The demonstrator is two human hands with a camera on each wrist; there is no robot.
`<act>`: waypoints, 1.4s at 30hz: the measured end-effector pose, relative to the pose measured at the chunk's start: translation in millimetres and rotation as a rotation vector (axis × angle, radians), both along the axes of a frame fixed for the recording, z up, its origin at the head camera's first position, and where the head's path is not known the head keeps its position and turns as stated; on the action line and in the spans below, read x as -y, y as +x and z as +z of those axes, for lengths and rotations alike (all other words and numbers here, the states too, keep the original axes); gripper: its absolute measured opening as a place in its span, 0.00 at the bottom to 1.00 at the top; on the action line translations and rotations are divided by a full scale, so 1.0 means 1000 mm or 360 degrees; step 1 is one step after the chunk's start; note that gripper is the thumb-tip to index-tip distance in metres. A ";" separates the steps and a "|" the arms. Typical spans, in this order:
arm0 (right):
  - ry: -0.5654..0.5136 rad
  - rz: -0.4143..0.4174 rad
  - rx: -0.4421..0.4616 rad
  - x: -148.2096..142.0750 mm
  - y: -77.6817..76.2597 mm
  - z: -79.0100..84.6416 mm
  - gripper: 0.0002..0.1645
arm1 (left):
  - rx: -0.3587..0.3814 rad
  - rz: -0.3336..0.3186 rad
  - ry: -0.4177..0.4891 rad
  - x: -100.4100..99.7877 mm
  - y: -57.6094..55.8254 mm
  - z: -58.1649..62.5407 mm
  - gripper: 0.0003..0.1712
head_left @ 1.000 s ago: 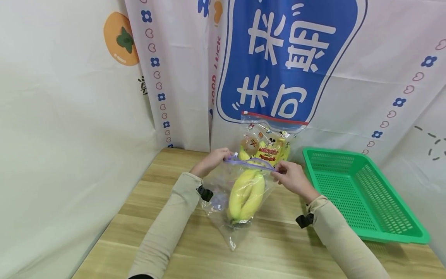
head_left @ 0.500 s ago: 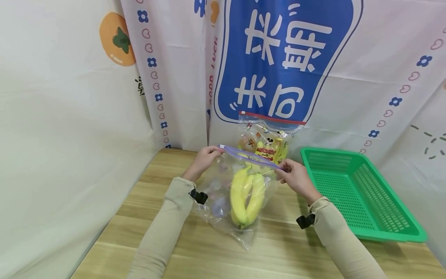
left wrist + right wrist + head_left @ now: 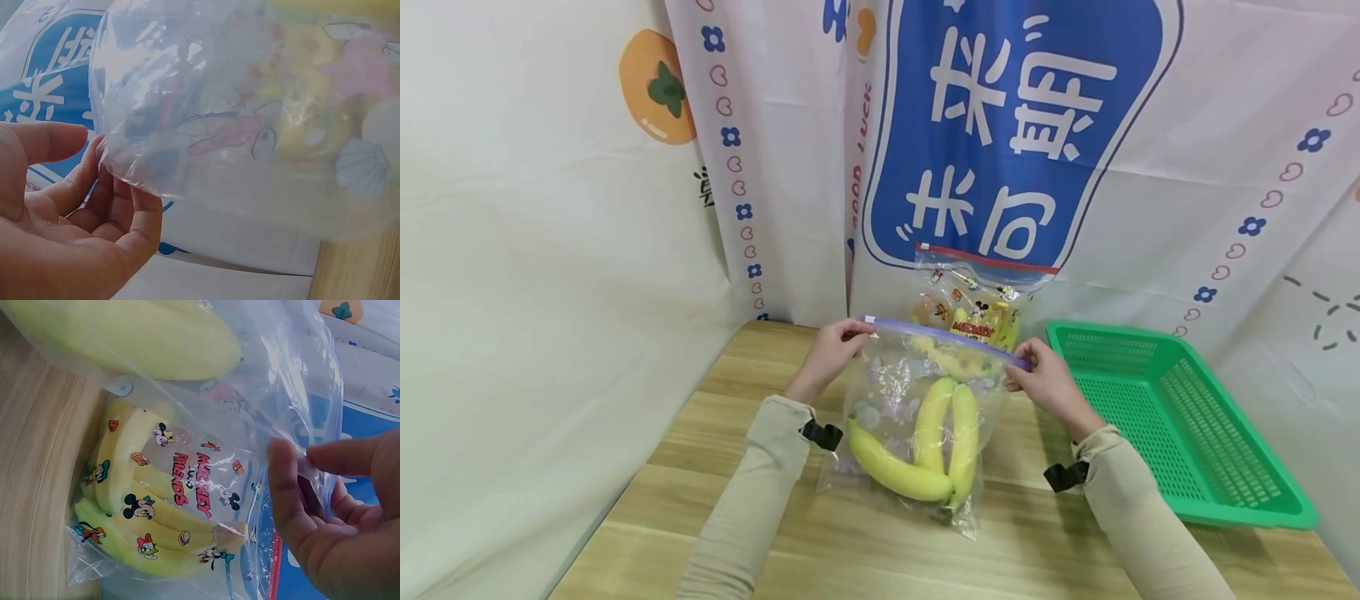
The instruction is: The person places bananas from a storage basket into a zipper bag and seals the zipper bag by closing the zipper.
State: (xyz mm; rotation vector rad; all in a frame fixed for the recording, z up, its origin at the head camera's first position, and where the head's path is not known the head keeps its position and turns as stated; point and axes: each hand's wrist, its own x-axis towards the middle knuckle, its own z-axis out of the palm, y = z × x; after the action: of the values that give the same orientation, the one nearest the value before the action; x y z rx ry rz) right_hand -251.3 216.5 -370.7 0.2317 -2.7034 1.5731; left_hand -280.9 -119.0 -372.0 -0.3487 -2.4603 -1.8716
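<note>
A clear zip bag (image 3: 887, 392) with a purple strip along its top and printed shells and fish hangs between my hands, its lower end at the table. Inside lie three yellow bananas: one banana (image 3: 895, 471) slants across the lower left, while the others stand nearly upright beside it. At the strip's left end, next to the white slider (image 3: 870, 319), my left hand (image 3: 831, 354) pinches the bag's corner. My right hand (image 3: 1048, 383) pinches the opposite corner between thumb and forefinger. The strip is pulled nearly straight.
Behind stands a second zip bag (image 3: 181, 494) with a red strip and cartoon print, holding bananas and partly hidden by the first. A green plastic basket (image 3: 1225, 375) sits to the right on the wooden table (image 3: 700, 467). A printed cloth (image 3: 805, 167) hangs at the back.
My hands have moved apart, stretching the purple-strip bag's mouth from gaping to nearly straight. Inside, the bananas have spread, and one has dropped over to the left.
</note>
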 end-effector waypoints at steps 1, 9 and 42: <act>-0.0003 -0.0007 0.0020 -0.001 0.000 0.000 0.13 | -0.0018 0.0010 -0.0013 0.000 0.001 0.000 0.11; 0.0104 -0.0073 0.0061 -0.004 -0.001 0.004 0.22 | -0.0056 0.0085 0.0100 0.000 0.002 0.000 0.12; -0.0441 -0.0385 -0.0059 -0.007 -0.004 0.006 0.17 | 0.0208 -0.0027 0.0258 0.002 0.015 0.003 0.10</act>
State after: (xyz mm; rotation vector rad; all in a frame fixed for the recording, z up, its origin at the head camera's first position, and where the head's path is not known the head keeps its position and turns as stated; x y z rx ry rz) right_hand -255.4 223.8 -364.4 -0.0660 -2.3415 1.8157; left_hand -265.9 -121.2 -369.4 -0.2497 -2.3669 -2.1485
